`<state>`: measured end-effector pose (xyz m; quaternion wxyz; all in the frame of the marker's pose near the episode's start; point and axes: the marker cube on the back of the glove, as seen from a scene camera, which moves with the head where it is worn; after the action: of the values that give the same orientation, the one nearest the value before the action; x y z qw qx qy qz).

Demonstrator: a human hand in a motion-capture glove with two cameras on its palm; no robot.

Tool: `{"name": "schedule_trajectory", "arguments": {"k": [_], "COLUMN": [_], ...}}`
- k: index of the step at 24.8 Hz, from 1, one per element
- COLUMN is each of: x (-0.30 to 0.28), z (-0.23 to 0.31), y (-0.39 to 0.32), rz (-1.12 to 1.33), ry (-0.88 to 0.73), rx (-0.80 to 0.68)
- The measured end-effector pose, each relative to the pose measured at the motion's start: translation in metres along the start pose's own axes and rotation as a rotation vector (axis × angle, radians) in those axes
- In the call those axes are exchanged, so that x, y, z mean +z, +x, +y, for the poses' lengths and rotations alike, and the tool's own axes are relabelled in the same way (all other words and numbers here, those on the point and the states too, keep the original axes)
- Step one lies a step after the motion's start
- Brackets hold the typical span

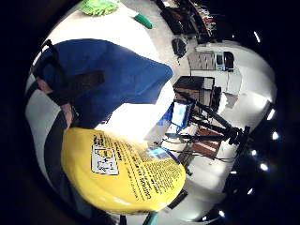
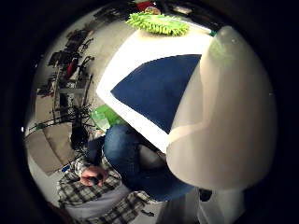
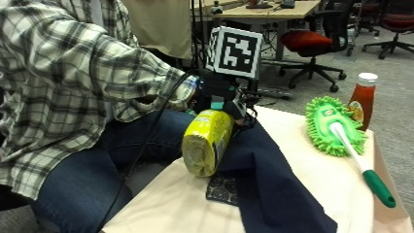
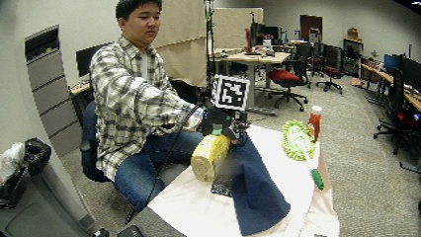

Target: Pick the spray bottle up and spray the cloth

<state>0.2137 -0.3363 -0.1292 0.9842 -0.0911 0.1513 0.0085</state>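
A dark blue cloth (image 3: 271,179) lies on the table (image 3: 323,174), running from its near edge back. Above the cloth's left edge, the gloved right hand (image 3: 223,94) grasps a yellow spray bottle (image 3: 206,141) by its top, lifted and tilted. Farther right lie a green duster (image 3: 331,125) and a ketchup bottle (image 3: 363,99).

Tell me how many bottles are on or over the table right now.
2: a yellow spray bottle gripped by the gloved right hand above the blue cloth, and a ketchup bottle standing behind the green duster.
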Motion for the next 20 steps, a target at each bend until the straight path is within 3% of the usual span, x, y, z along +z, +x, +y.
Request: {"name": "schedule_trajectory", "arguments": {"k": [12, 20], "x": [-0.004, -0.041], "z": [-0.001, 0.006], "y": [-0.005, 0.016], "rz": [-0.005, -0.409], "ry": [0.046, 0.302], "rx": [0.000, 0.101]}}
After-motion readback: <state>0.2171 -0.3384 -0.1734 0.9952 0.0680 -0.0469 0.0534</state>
